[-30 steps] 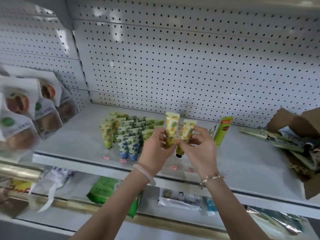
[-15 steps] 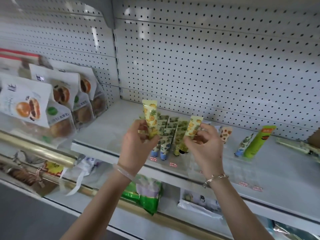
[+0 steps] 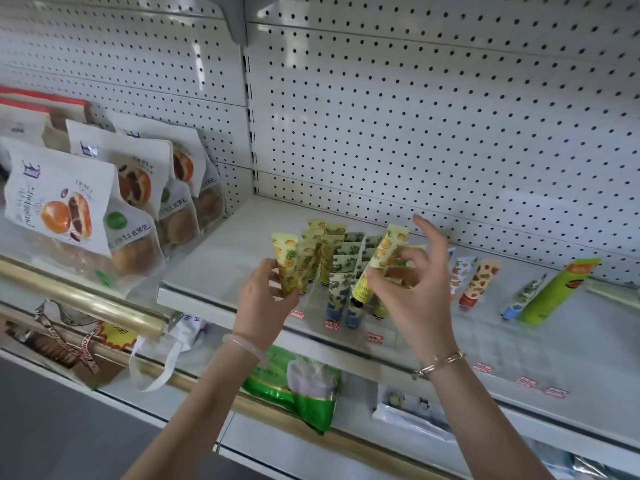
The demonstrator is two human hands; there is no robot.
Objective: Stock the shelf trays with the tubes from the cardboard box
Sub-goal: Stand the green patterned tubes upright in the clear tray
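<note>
Head view: both hands are raised in front of the shelf, each holding one pineapple-printed tube. The left hand grips the left tube low on its body between thumb and fingers, so it stands nearly upright with its flat crimped end up, just left of the front of the yellow row of tubes already standing on the shelf. The right hand pinches the right tube between thumb and forefinger, the other fingers splayed up and open; that tube leans, crimp up and to the right, dark cap down toward the blue-capped tubes at the front of the next row.

The rows run from the shelf's front edge back toward the pegboard, and the clear dividers between them are hard to make out. The left hand is nearer the yellow row, and its tube's long axis already matches the standing tubes, so setting it in looks like a short move rightward and down. The right tube would need tipping upright first. Farther right, more tubes and a green tube lean on the shelf. The cardboard box is not in view.
</note>
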